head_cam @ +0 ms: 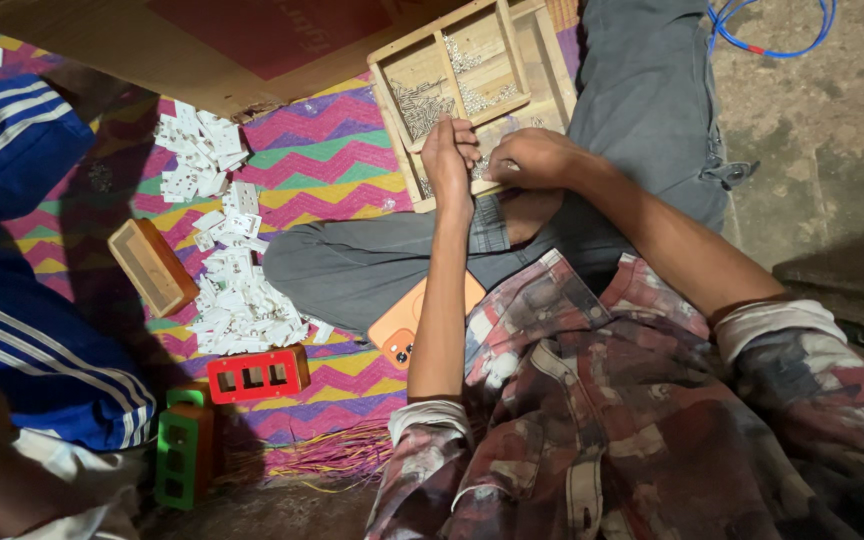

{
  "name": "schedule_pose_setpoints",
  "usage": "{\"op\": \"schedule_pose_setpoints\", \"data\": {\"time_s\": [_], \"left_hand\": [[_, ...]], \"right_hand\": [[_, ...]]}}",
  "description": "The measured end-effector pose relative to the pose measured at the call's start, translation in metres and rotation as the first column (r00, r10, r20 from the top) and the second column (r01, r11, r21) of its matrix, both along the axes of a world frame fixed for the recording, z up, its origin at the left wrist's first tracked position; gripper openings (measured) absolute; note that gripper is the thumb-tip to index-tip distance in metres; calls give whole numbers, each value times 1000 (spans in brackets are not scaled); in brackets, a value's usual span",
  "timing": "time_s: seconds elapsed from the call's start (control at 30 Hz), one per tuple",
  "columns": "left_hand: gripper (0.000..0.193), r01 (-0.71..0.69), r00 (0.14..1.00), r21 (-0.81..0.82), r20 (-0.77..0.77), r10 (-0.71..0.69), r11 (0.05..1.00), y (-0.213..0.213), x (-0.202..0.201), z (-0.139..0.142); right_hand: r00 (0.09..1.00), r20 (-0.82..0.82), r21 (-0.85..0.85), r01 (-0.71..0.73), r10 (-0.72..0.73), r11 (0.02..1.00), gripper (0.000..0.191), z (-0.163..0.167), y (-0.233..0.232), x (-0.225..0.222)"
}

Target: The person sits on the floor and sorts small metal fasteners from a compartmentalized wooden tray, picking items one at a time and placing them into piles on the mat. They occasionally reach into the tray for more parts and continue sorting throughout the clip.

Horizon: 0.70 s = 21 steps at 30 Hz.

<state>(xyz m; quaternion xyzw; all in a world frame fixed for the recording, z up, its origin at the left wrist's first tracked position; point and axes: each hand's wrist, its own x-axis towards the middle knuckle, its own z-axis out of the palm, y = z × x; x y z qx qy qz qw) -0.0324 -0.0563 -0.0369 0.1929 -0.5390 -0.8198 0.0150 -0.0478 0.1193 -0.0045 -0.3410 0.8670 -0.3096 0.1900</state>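
Both hands at upper centre: left hand (449, 150) pinching small metal pieces, right hand (532, 157) clenched on wooden tray (422, 62). Risk: tilted tray spilling screws onto mat (322, 150).

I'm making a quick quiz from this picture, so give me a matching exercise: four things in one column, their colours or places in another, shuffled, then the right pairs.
Things:
1. Phone
2. Wooden compartment tray
3. Pile of small plastic parts
4. Frame with three openings

Descriptions:
A. White, heaped on the zigzag mat
B. Orange, lying on the person's leg
C. Red, below the white pile
D. Holds small metal pieces, under both hands

Pairs: 1-B, 2-D, 3-A, 4-C
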Motion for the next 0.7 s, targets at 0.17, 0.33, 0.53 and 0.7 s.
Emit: {"op": "schedule_pose_setpoints", "data": {"time_s": [0.17,0.33,0.53,0.7], "left_hand": [[41,6,1000,27,-4,-6,1000,-1,0,-1],[41,6,1000,35,-15,-6,999,0,-1,-4],[41,11,1000,8,4,-11,1000,1,-3,-8],[41,17,1000,27,4,-17,999,-1,-3,-8]], "right_hand": [[999,-45,44,-22,24,999,27,-4,-1,-2],[999,-22,-54,38,-39,998,24,-16,2,-3],[999,-24,-31,48,-48,998,28,-17,3,-4],[998,-68,3,12,-12,1000,30,-12,-1,-2]]}}
